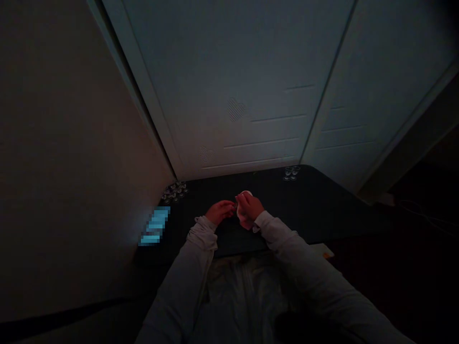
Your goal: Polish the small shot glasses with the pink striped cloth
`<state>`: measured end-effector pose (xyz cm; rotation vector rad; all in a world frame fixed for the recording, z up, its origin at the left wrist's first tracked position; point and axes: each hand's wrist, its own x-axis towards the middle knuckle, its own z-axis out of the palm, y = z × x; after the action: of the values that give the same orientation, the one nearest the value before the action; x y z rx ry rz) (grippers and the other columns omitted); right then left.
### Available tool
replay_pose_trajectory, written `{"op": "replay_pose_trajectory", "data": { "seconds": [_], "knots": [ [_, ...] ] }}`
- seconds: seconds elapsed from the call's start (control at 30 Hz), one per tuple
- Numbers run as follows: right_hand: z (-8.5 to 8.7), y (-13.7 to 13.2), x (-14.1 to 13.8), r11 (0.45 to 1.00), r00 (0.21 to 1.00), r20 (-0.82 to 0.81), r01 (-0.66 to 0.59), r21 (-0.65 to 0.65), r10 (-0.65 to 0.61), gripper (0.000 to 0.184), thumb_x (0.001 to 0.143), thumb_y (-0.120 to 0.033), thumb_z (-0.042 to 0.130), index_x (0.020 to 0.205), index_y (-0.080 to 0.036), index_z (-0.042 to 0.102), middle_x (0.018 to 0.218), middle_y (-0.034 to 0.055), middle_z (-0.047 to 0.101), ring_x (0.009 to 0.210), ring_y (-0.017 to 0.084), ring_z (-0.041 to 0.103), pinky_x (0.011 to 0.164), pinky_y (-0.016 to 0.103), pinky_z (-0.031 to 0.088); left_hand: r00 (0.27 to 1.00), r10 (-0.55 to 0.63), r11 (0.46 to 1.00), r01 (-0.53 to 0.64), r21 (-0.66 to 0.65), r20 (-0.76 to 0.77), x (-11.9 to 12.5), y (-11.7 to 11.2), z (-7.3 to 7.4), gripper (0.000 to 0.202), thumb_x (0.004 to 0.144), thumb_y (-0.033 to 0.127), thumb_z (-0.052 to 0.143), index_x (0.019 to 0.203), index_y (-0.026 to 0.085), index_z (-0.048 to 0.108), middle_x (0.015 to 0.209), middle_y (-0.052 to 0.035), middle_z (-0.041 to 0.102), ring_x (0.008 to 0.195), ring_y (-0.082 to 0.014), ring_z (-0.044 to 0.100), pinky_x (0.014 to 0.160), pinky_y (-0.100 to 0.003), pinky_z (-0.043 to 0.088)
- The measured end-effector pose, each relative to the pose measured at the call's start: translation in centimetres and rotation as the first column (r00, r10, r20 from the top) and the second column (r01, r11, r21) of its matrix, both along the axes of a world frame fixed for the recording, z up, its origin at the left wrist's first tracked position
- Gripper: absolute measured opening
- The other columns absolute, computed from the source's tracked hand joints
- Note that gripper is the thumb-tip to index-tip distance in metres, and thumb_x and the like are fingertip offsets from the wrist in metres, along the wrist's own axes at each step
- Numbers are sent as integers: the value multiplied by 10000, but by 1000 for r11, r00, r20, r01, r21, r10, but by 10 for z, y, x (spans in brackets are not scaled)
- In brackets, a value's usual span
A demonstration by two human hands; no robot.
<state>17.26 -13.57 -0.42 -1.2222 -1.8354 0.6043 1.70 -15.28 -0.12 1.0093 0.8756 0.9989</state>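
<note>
The scene is very dark. Both my hands are out over a black table [308, 205], close together near its middle. My right hand [251, 206] is curled around a small pale pink object [245, 195]; I cannot make out what it is. My left hand [220, 210] is just to its left, fingers bent and pinched toward the same object, touching or nearly touching it. Both arms wear light long sleeves.
A cluster of small clear glass pieces [175, 190] lies at the table's back left corner, a smaller group [291, 172] at the back right. A glowing blue screen [155, 226] sits at the left edge. White cupboard doors [251, 86] rise behind.
</note>
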Motion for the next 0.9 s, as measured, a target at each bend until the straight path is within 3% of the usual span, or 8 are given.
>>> {"op": "replay_pose_trajectory", "data": {
  "seconds": [0.43,0.9],
  "knots": [
    [-3,4,1,999,999,42,-27,-18,28,327,806,-387,257,663,-186,471,623,6,517,560,105,472,524,214,298,1000,10,1000,-10,0,-10,0,2,-1,325,542,282,660,791,116,534,617,-25,577,492,-82,502,509,-231,355],
    [-2,3,-1,1000,1000,-16,5,-27,-5,286,782,-382,291,683,-183,470,549,-22,466,489,88,417,484,210,290,999,35,999,-35,-7,-24,1,1,0,316,521,253,674,772,116,539,616,-19,572,507,-76,500,537,-234,368]
  ]
}}
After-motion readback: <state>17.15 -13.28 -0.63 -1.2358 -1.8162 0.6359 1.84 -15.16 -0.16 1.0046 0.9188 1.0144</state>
